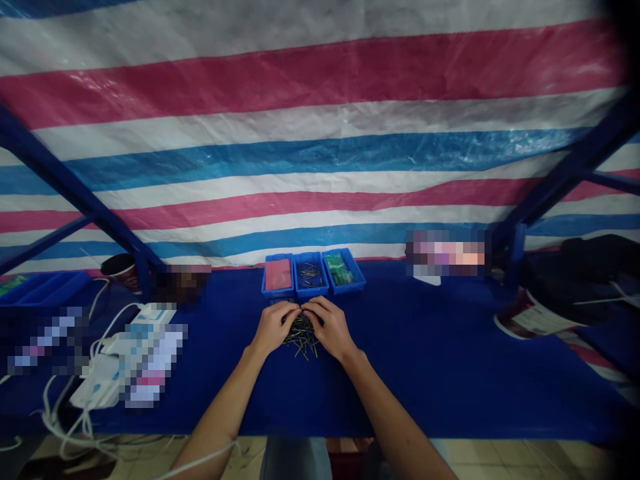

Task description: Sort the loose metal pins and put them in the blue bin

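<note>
- Behind, we see a striped sheet (320, 157).
- Our blue desk (425, 360) stretches below.
- Our left hand (273, 327) and right hand (333, 325) curl inward, fingertips close together; we cannot tell whether either clamps anything.
- Three blue trays (313, 291) sit just beyond.
- Thin pieces (303, 339) lie heaped on the desk between our hands.

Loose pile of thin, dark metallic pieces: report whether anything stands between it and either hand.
Nothing visible does: the pile lies on the blue tabletop between the left hand and right hand, with fingers at its far edge.
</note>
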`<move>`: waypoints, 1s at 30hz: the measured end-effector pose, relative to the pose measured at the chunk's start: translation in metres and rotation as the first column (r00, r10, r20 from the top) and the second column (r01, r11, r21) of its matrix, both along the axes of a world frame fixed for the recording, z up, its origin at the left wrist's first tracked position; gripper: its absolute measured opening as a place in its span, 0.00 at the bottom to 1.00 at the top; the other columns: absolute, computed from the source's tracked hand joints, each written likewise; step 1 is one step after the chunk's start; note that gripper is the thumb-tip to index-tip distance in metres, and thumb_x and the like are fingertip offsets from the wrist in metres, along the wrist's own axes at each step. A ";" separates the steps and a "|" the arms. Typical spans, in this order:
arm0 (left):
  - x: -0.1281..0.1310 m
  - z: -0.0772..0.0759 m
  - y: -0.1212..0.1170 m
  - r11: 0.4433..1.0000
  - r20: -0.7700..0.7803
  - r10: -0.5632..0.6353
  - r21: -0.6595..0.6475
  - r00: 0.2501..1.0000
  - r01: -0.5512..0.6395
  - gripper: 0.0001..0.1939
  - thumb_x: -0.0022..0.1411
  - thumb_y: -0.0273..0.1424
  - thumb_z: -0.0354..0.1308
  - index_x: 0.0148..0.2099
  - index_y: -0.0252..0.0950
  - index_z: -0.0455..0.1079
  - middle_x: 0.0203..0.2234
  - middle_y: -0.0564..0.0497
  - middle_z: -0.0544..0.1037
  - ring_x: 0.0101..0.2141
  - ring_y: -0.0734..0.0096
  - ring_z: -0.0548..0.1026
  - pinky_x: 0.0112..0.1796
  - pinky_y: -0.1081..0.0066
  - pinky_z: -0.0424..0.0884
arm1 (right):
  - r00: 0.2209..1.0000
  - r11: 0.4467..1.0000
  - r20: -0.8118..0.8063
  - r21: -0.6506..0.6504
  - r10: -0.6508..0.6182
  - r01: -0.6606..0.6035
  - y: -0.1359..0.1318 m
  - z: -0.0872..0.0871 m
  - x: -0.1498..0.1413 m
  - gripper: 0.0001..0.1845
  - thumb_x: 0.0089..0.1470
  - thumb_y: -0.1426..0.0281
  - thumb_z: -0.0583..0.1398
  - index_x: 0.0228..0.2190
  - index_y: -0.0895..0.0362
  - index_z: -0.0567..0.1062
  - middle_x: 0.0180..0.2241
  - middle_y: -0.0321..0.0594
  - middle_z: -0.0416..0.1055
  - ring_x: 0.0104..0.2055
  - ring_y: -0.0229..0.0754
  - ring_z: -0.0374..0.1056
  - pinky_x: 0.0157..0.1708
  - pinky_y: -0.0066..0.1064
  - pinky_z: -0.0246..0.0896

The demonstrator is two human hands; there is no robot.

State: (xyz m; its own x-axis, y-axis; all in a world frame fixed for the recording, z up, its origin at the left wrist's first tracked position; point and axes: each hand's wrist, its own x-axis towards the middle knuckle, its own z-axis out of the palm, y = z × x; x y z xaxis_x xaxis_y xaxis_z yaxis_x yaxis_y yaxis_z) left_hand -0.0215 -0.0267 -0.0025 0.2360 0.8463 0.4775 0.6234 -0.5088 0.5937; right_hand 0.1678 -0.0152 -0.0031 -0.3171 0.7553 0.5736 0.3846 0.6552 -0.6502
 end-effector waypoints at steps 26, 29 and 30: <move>-0.001 0.004 -0.002 1.000 -0.013 0.002 -0.008 1.000 -0.002 0.10 0.70 0.33 0.54 0.40 0.37 0.76 0.31 0.49 0.80 0.32 0.69 0.77 0.37 0.70 0.70 | 0.994 0.998 0.095 -0.018 -0.063 0.065 0.001 0.000 -0.001 0.09 0.66 0.69 0.55 0.36 0.53 0.75 0.35 0.40 0.74 0.39 0.45 0.67 0.42 0.37 0.59; -0.002 0.004 -0.002 1.000 -0.008 0.019 -0.018 1.000 -0.019 0.10 0.70 0.33 0.54 0.40 0.37 0.75 0.32 0.49 0.80 0.33 0.68 0.77 0.37 0.71 0.70 | 0.996 0.999 0.080 -0.020 -0.041 0.043 0.000 0.000 -0.001 0.07 0.64 0.70 0.58 0.43 0.53 0.74 0.36 0.41 0.73 0.40 0.45 0.67 0.43 0.37 0.60; -0.002 0.005 -0.002 1.000 -0.007 0.021 -0.023 1.000 -0.021 0.10 0.70 0.33 0.54 0.40 0.37 0.75 0.32 0.49 0.80 0.33 0.69 0.77 0.37 0.71 0.70 | 0.996 0.999 0.078 -0.018 -0.035 0.036 0.000 0.000 -0.001 0.07 0.63 0.70 0.58 0.43 0.53 0.74 0.37 0.41 0.73 0.40 0.45 0.67 0.43 0.37 0.60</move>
State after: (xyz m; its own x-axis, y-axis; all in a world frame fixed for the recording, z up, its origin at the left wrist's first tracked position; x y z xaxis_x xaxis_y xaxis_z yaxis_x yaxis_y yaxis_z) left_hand -0.0234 -0.0285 0.0020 0.2208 0.8620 0.4562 0.6377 -0.4815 0.6012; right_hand 0.1671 -0.0149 -0.0030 -0.3330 0.7773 0.5337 0.4569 0.6282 -0.6298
